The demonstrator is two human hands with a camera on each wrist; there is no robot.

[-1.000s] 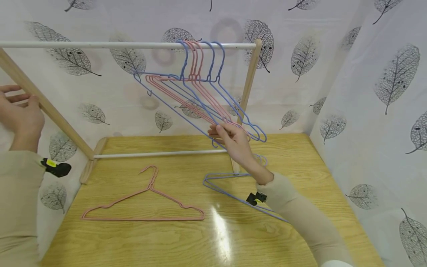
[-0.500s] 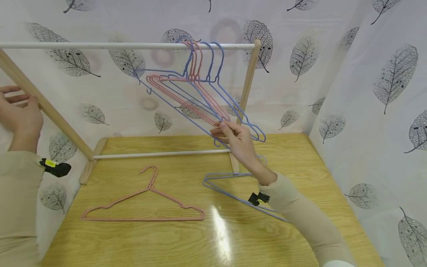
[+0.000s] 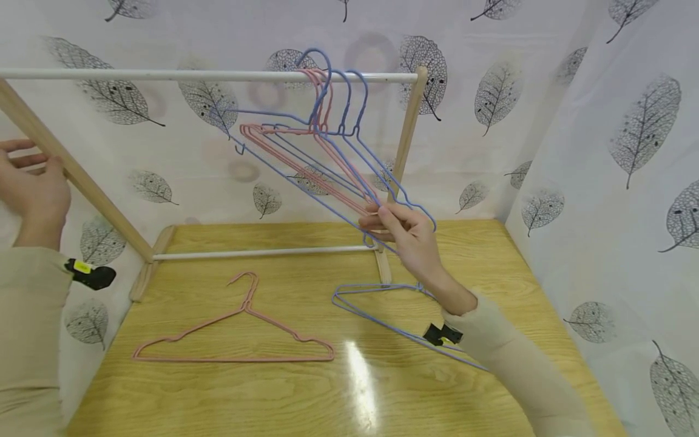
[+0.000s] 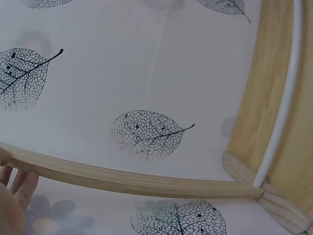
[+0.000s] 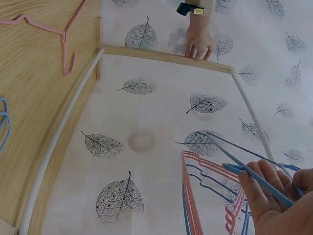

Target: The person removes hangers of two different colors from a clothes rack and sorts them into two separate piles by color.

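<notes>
My right hand [image 3: 412, 237] holds a blue hanger [image 3: 318, 106] near one lower end, thumb against fingers. Its hook stands slightly above the white rail [image 3: 164, 74] of a wooden rack. In the right wrist view the blue hanger [image 5: 259, 178] crosses the fingers. Right beside it, several pink hangers [image 3: 327, 115] and blue hangers [image 3: 363, 103] hang from the rail. My left hand [image 3: 38, 191] grips the rack's left wooden post [image 3: 104, 197]; the left wrist view shows the thumb above the post [image 4: 122, 180] and fingers below.
On the wooden table [image 3: 273, 400] lie a pink hanger [image 3: 235, 359] at left and blue hangers [image 3: 377, 318] at right, partly behind my right forearm. A low white bar [image 3: 262, 251] joins the rack's feet. Leaf-patterned sheets [image 3: 480, 164] hang behind and beside the table.
My right hand has moved right and slightly down with the blue hanger. The hanger's hook has risen off the rail and shifted right past the pink hooks. My left hand has stayed still.
</notes>
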